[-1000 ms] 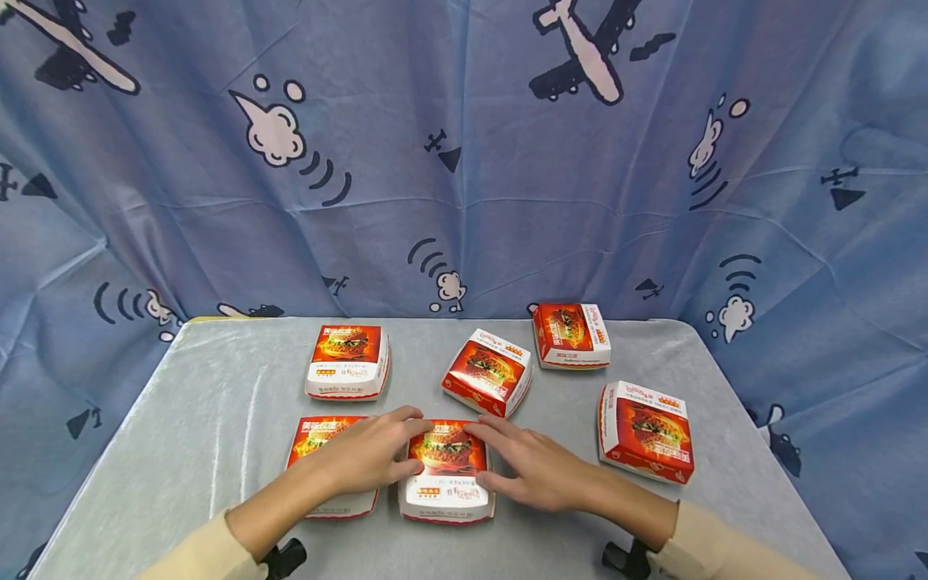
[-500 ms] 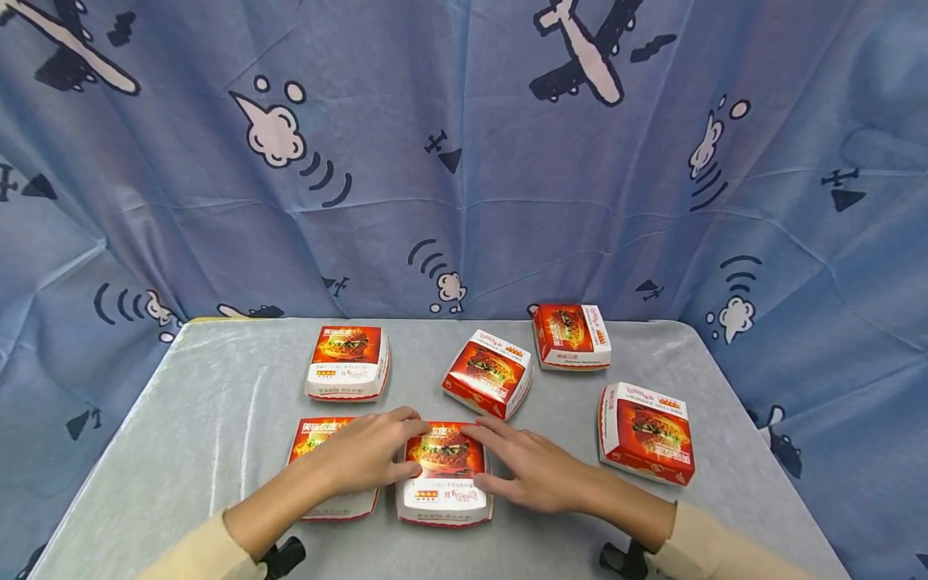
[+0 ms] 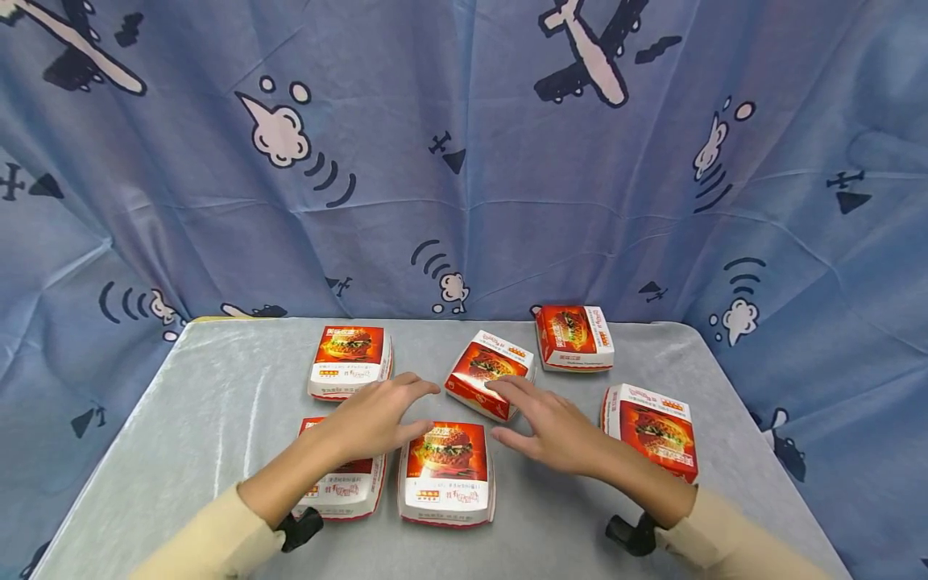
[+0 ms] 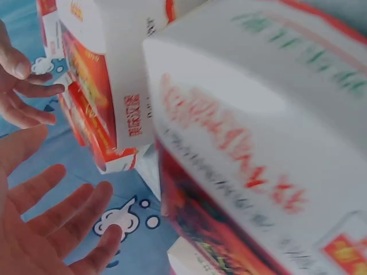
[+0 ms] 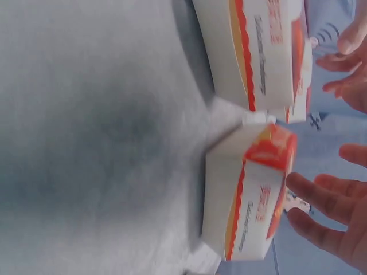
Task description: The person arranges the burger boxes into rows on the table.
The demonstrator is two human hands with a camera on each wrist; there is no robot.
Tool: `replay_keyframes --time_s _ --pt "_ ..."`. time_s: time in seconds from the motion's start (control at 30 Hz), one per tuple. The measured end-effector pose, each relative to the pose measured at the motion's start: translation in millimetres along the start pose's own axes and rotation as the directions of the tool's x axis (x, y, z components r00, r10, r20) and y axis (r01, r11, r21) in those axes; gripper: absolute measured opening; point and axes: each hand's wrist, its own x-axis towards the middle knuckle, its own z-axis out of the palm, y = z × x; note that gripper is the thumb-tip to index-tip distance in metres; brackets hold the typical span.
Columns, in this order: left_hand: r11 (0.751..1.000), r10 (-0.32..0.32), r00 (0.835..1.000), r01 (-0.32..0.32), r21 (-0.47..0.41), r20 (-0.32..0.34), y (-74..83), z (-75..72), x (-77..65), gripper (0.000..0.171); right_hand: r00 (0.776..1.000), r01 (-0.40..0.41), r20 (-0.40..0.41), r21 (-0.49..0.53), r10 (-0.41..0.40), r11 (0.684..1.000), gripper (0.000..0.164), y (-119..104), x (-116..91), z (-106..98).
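A red-and-white burger box lies at the front middle of the table, beside a matching front-left box partly covered by my left forearm. My left hand hovers over these two, fingers spread and holding nothing. Over the near right side of a turned burger box is my right hand, its fingers loosely bent and gripping nothing. In the right wrist view that right hand has fingertips close to the turned box; whether they touch, I cannot tell. The left wrist view shows the left hand relaxed, apart from the boxes.
Behind stands a back-left burger box. Another burger box sits at the back right, and one more lies at the right, partly behind my right forearm. A grey cloth covers the table; a blue patterned curtain hangs beyond.
Both hands have let go of the front middle box and lifted away from it, up and toward the far side. The box stays in place, square beside the front-left one.
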Motion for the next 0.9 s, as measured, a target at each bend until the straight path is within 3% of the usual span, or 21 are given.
replay_keyframes --time_s 0.2,0.47,0.9 --pt "0.997 -0.047 0.999 0.046 -0.062 -0.019 0.8 -1.8 12.7 0.049 0.995 -0.017 -0.102 -0.050 0.012 0.999 0.064 11.1 6.2 -8.4" --pt "0.986 -0.074 0.996 0.079 -0.148 0.041 0.8 0.2 25.4 0.056 0.988 -0.061 -0.145 -0.115 0.044 0.992 0.066 27.7 17.5 -9.8" --pt "0.940 -0.031 0.994 0.066 -0.334 0.109 -3.3 6.7 42.3 0.063 0.990 -0.138 -0.018 0.000 0.138 0.990 0.068 48.6 32.1 -11.2"
